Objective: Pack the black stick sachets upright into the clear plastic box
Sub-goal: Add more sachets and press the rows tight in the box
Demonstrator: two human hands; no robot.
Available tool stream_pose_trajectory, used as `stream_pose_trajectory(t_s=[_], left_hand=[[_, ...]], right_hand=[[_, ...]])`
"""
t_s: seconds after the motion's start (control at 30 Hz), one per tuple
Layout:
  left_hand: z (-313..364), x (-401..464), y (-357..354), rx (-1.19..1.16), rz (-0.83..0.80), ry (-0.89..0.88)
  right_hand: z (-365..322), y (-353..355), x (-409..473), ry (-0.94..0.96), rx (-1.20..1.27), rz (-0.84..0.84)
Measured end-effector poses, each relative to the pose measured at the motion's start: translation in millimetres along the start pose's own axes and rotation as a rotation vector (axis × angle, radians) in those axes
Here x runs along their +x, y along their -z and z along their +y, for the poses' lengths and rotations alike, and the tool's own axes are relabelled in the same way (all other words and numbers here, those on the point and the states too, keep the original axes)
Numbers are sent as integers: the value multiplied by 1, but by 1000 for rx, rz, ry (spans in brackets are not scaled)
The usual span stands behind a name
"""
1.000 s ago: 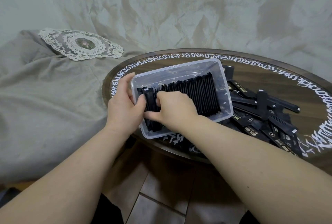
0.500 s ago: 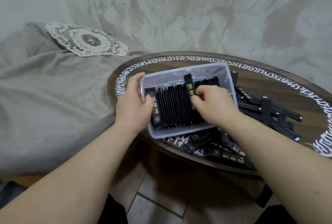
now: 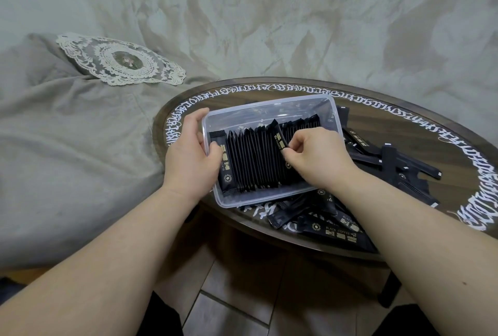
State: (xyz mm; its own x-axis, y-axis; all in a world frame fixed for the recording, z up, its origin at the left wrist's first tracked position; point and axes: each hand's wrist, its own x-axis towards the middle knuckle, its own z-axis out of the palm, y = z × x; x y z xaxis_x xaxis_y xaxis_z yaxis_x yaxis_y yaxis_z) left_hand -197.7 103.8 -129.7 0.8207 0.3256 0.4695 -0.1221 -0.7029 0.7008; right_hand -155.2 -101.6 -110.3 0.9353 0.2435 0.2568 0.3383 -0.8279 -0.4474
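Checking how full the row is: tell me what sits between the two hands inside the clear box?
In the head view, a packed row of upright black sachets fills the clear plastic box between the left hand and right hand.

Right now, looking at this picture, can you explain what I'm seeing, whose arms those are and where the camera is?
The camera sits on a person's head, looking down at their own bare arms; there is no machine. The left hand grips the end of a clear plastic box on a round wooden table. Inside, black stick sachets stand in a row. The right hand pinches one sachet among them. More loose sachets lie on the table beside the box.
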Motion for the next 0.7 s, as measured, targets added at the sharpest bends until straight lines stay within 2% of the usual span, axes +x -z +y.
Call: stream_pose_trajectory(t_s=[0.53, 0.7], left_hand=[[3, -3, 0, -18, -37, -36], [2, -3, 0, -27, -35, -22]], right_hand=[[-4, -19, 8, -20, -58, -12], [-1, -14, 6, -40, 25, -3]])
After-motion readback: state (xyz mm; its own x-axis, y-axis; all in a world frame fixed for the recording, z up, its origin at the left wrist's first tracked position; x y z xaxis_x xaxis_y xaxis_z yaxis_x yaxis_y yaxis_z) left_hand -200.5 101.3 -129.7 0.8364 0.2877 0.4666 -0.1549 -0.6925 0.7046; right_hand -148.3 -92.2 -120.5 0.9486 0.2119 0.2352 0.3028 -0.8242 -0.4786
